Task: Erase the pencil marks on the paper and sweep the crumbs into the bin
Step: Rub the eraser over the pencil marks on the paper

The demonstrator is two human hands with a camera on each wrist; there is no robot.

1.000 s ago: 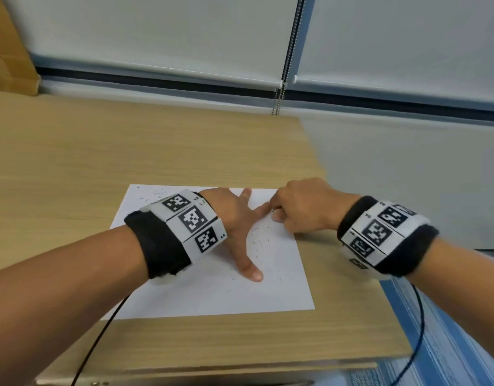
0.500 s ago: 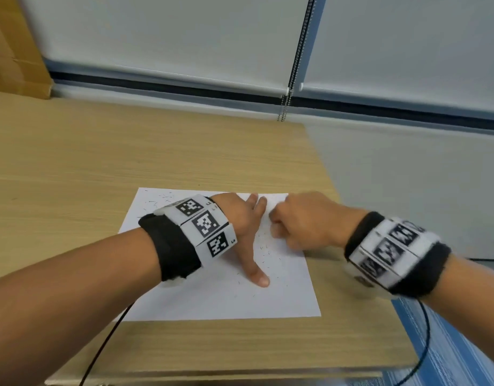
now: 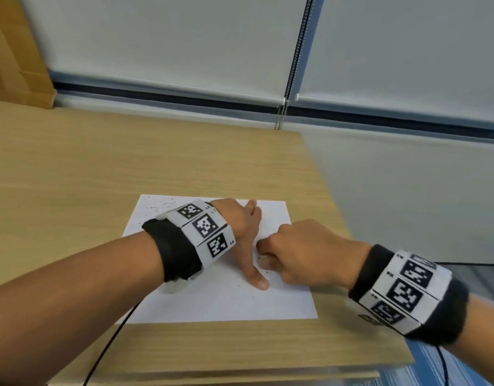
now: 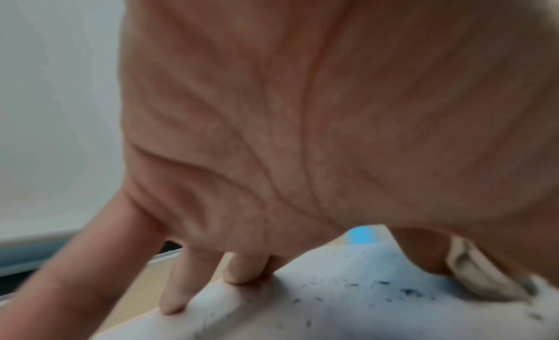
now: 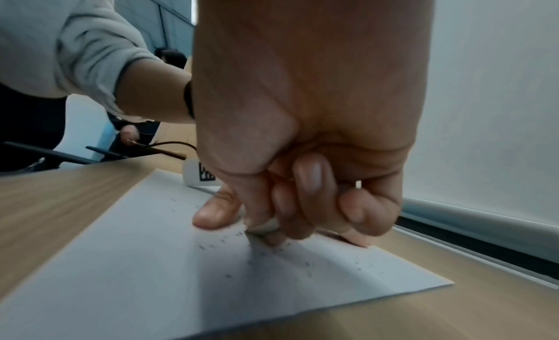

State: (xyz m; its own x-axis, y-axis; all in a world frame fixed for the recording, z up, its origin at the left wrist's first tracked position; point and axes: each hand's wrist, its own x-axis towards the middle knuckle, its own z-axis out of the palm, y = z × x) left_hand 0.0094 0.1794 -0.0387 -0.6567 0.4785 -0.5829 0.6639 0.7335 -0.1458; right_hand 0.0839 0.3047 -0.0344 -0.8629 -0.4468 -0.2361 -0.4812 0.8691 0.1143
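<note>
A white sheet of paper (image 3: 226, 305) lies on the wooden table (image 3: 73, 176), speckled with dark eraser crumbs (image 3: 159, 206). My left hand (image 3: 247, 232) lies flat on the sheet with straight fingers, thumb stretched toward me, holding it down; its fingers (image 4: 175, 290) press near the paper's far edge. My right hand (image 3: 293, 254) is curled in a fist just right of it and pinches a pale eraser (image 5: 263, 225) against the paper (image 5: 151, 273). The eraser (image 4: 481, 278) also shows in the left wrist view, with crumbs (image 4: 405, 292) beside it. The bin is out of view.
The table's right edge (image 3: 337, 218) runs close to the paper, with blue floor (image 3: 435, 369) beyond. A cardboard box (image 3: 14, 57) stands at the far left. Window blinds (image 3: 184, 37) and a bead chain (image 3: 293, 59) are behind. A black cable (image 3: 106, 344) hangs over the front edge.
My right hand has slid toward me along the paper with the eraser, ending beside the left thumb. The left fingers have drawn closer together; the left hand stays on the sheet.
</note>
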